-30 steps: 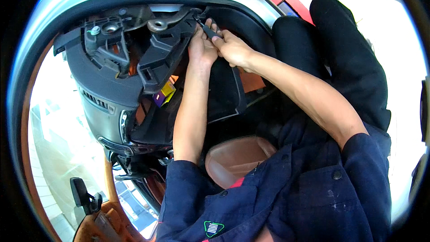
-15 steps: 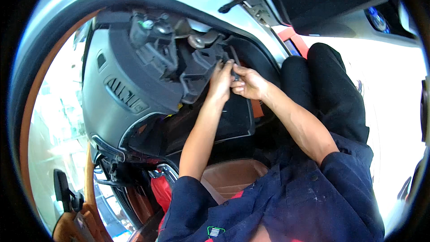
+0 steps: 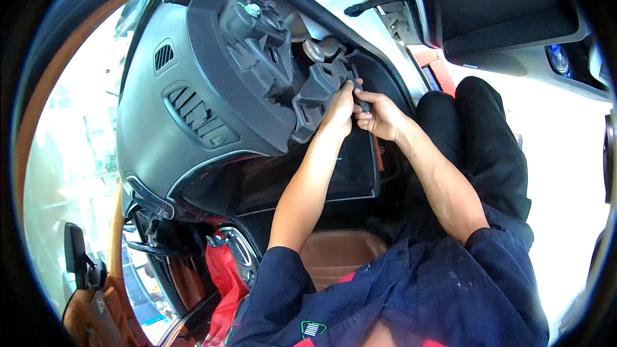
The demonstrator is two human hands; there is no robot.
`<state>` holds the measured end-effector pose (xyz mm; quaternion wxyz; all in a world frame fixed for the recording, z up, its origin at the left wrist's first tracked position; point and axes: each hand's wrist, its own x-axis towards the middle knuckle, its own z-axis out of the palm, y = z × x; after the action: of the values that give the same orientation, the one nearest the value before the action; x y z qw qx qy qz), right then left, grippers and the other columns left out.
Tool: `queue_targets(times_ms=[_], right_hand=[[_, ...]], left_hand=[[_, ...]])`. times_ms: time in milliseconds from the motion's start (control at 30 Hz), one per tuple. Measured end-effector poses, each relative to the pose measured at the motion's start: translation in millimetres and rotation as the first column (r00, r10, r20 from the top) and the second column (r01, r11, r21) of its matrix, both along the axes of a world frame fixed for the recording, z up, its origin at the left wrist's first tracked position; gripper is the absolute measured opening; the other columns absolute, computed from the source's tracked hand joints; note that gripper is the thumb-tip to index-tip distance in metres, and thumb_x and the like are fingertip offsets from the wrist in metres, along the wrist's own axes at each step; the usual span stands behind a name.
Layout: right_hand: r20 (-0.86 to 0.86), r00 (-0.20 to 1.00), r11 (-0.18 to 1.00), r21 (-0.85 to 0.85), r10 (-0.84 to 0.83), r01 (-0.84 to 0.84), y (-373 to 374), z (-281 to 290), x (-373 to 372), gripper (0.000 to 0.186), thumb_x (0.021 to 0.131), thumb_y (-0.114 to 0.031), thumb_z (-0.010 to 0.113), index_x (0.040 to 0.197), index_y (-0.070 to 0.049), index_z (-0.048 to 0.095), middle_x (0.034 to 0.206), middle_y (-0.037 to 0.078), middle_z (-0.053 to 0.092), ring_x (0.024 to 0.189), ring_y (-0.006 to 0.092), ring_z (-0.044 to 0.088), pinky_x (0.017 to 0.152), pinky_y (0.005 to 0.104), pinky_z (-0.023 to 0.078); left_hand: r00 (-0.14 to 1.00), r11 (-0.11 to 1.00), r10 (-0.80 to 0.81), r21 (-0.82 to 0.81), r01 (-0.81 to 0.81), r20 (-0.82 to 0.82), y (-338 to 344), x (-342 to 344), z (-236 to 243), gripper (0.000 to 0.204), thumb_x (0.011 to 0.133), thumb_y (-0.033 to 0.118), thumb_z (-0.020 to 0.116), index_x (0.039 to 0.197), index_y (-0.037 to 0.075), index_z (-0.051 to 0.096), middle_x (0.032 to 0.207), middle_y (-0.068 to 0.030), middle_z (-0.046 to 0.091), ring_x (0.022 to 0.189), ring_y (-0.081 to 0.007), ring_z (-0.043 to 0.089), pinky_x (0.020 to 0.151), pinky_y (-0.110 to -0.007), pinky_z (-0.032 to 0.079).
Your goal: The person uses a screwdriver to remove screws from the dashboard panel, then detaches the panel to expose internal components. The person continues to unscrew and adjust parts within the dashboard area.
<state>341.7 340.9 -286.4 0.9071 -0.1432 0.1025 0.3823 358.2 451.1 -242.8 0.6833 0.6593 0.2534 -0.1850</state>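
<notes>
My left hand (image 3: 340, 112) and my right hand (image 3: 384, 119) meet at the outer end of the car's opened dashboard. Both are closed, with thumbs and fingertips pinched together around a small dark piece (image 3: 364, 105). Most of that piece is hidden by the fingers, so its kind does not show. Just beside my left hand is a grey plastic bracket (image 3: 315, 93) with angular pockets. Farther up the dashboard sits a dark plastic housing (image 3: 260, 42) with a greenish-white fitting on it. A rounded metal part (image 3: 321, 49) lies between the bracket and the door frame.
The grey dashboard (image 3: 154, 99) with its air vents curves away at left, along the windscreen. A black panel (image 3: 347, 170) hangs below my hands. The car door (image 3: 508, 16) stands open at upper right. A brown seat (image 3: 340, 257) and red cloth (image 3: 225, 276) lie below.
The view has shifted, so the dashboard and both hands appear farther right. My hands stay together at the bracket's end, still pinching, with slightly more of the dark piece showing.
</notes>
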Motion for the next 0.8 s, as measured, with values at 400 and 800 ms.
queue_targets(times_ms=[400, 800], right_hand=[[0.441, 0.893, 0.455, -0.815, 0.085, 0.359, 12, 15, -5, 0.032, 0.083, -0.023, 0.058, 0.097, 0.005, 0.053, 0.080, 0.018, 0.063, 0.060, 0.0258, 0.063, 0.054, 0.0350, 0.051], [0.414, 0.906, 0.586, -0.714, -0.089, 0.384, 1, 26, -23, 0.030, 0.091, -0.026, 0.058, 0.076, 0.000, 0.061, 0.063, 0.002, 0.054, 0.049, 0.0092, 0.048, 0.043, 0.0231, 0.039]], left_hand=[[0.986, 0.975, 0.166, -0.148, -0.163, 0.005, -6, 11, -13, 0.028, 0.097, 0.031, 0.046, 0.104, 0.006, 0.055, 0.102, -0.0059, 0.058, 0.094, -0.0160, 0.056, 0.086, -0.031, 0.045], [0.987, 0.976, 0.144, -0.153, -0.153, -0.073, -9, 8, -1, 0.030, 0.098, 0.037, 0.043, 0.101, 0.009, 0.054, 0.085, -0.0021, 0.056, 0.075, -0.0145, 0.052, 0.060, -0.028, 0.045]])
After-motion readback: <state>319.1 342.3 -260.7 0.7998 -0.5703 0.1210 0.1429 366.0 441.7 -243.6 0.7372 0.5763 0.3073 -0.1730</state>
